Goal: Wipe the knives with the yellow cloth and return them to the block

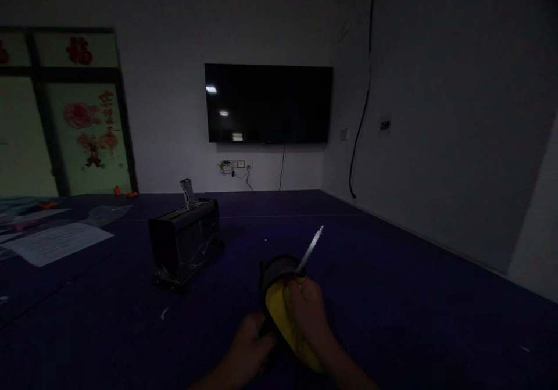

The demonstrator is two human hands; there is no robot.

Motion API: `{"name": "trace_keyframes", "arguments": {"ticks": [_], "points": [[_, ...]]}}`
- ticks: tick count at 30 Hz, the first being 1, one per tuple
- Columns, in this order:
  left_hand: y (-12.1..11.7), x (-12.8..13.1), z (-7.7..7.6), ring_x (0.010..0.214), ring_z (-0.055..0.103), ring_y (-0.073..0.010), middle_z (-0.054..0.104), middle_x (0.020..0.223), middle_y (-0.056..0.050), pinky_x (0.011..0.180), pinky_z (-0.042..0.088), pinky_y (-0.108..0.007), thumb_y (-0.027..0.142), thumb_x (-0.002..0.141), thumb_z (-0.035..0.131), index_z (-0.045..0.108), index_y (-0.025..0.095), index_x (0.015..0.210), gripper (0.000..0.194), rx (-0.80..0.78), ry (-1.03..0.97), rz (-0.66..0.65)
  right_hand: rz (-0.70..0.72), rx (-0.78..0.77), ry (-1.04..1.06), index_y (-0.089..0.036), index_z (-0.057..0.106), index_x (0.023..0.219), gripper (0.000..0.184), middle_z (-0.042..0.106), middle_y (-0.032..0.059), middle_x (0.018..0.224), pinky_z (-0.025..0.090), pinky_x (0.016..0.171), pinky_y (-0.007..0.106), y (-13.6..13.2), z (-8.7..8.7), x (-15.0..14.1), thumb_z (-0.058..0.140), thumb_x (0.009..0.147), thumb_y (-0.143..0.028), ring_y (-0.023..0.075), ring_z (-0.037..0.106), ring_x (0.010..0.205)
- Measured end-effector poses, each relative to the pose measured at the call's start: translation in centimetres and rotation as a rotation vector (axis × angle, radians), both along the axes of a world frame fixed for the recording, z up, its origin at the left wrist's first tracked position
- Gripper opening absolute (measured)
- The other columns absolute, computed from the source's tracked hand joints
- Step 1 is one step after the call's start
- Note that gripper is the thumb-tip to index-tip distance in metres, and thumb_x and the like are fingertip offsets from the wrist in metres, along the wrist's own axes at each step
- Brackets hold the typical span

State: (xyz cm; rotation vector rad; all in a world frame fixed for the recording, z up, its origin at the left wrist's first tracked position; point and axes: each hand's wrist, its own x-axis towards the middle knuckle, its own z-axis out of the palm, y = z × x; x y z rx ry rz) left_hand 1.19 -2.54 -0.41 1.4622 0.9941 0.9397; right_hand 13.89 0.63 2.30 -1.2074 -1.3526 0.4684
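A yellow and dark grey cloth [279, 311] with a black edge is bunched up low in the middle of the dim view. My right hand [311, 311] closes on its yellow side. Out of the cloth's top, beside the right fingers, slants a slim, pale, pen-like rod [313, 247] with a narrow tip; its lower end is hidden. My left hand [253, 343] is closed at the cloth's lower left edge, around a dark part of it. Ahead and to the left stands a dark box-shaped thing [185, 236] on small feet, with a patterned strip [188, 194] upright in its top.
The blue-purple surface [392, 297] reaches the far wall. Printed sheets [58, 242] and clear plastic [107, 214] lie left, with small orange things [131, 195] behind. A white scrap [164, 314] lies before the box. A television [269, 104] and a hanging cable [362, 122] are on the walls.
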Motion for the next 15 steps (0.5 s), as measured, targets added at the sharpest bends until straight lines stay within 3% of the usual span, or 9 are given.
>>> {"name": "trace_keyframes", "arguments": {"ticks": [8, 15], "points": [[0.0, -0.4, -0.1, 0.034, 0.027, -0.0043, 0.04, 0.039, 0.008, 0.037, 0.017, -0.018, 0.039, 0.069, 0.059, 0.059, 0.013, 0.068, 0.027, 0.015, -0.013, -0.038, -0.025, 0.013, 0.078, -0.02, 0.043, 0.05, 0.027, 0.037, -0.0037, 0.048, 0.023, 0.042, 0.023, 0.0, 0.4, 0.2, 0.04, 0.071, -0.038, 0.0103, 0.032, 0.046], [0.5, -0.5, -1.2, 0.04, 0.028, -0.0053, 0.038, 0.045, 0.007, 0.04, 0.016, -0.02, 0.049, 0.068, 0.06, 0.056, 0.014, 0.065, 0.036, 0.008, -0.008, -0.047, -0.019, 0.025, 0.179, -0.021, 0.039, 0.049, 0.029, 0.032, -0.0053, 0.046, 0.024, 0.041, 0.023, 0.0, 0.9, 0.4, 0.043, 0.07, -0.041, 0.0096, 0.029, 0.044]]}}
